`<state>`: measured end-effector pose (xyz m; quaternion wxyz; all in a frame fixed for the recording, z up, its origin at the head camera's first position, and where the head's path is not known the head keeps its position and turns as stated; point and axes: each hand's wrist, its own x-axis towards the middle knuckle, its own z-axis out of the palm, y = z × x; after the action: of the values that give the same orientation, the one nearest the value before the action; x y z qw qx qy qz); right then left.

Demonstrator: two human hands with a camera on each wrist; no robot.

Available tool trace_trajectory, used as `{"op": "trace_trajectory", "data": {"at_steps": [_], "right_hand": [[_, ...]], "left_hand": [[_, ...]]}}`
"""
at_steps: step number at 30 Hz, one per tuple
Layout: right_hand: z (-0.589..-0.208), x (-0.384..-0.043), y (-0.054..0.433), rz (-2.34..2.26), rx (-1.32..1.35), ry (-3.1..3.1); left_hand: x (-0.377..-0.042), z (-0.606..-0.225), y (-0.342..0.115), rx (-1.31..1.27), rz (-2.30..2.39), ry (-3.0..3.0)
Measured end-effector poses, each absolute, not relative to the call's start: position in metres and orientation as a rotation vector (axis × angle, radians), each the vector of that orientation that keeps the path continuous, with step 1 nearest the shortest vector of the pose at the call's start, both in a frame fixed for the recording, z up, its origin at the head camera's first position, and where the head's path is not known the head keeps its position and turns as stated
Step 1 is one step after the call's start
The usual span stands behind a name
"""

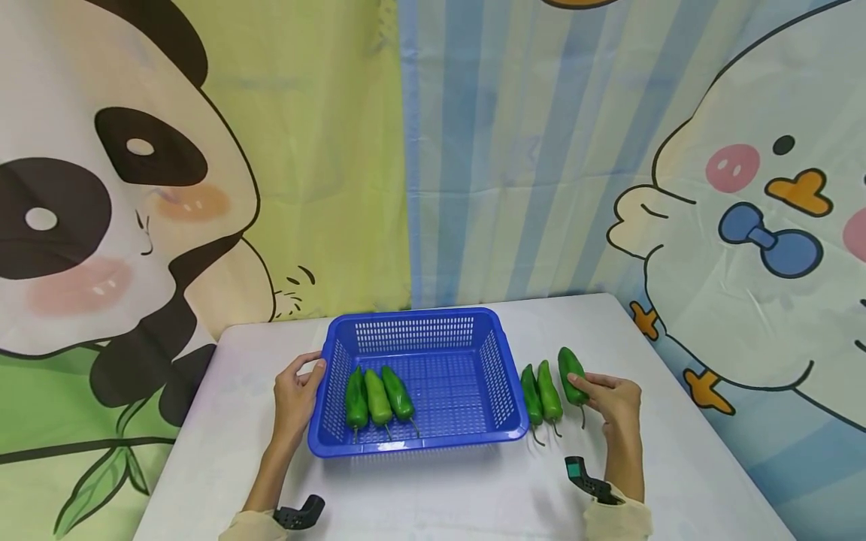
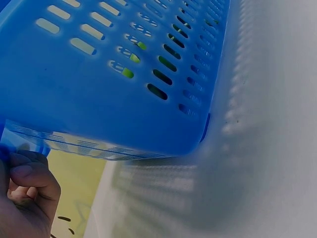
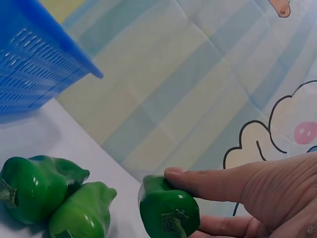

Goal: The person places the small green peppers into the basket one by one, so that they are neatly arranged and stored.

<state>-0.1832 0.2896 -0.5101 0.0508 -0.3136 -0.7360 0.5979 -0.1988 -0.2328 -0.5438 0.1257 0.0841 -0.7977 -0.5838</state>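
Observation:
A blue plastic basket (image 1: 422,445) with slotted walls stands in the middle of the white table. My left hand (image 1: 295,398) grips its left rim, fingers curled over the edge in the left wrist view. Inside, against the left part of the floor, lie three green peppers (image 1: 377,397) with stems toward me. To the right of the basket, my right hand (image 1: 617,402) pinches a dark green pepper (image 3: 168,210) between thumb and fingers. Two more peppers, one darker (image 1: 531,394) and one lighter (image 1: 549,392), lie side by side between that hand and the basket.
Behind the table (image 1: 446,500) hangs a cloth backdrop (image 1: 514,150) with a panda and a chick printed on it. Each wrist carries a black camera mount, the left one (image 1: 301,513) and the right one (image 1: 590,481).

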Motion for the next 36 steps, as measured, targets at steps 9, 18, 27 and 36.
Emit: {"op": "trace_trajectory", "data": {"at_steps": [9, 18, 27, 36], "right_hand": [[-0.502, -0.184, 0.284, 1.827, -0.924, -2.247], [-0.494, -0.184, 0.280, 1.832, -0.866, -2.254], [-0.484, -0.185, 0.270, 1.854, -0.773, -2.276], [-0.473, -0.186, 0.259, 1.885, -0.697, -2.279]], "left_hand": [[-0.199, -0.543, -0.233, 0.249, -1.723, -2.324], [-0.198, -0.542, -0.233, 0.232, -1.727, -2.308], [-0.198, -0.542, -0.233, 0.245, -1.724, -2.320], [-0.198, -0.543, -0.233, 0.240, -1.725, -2.313]]}}
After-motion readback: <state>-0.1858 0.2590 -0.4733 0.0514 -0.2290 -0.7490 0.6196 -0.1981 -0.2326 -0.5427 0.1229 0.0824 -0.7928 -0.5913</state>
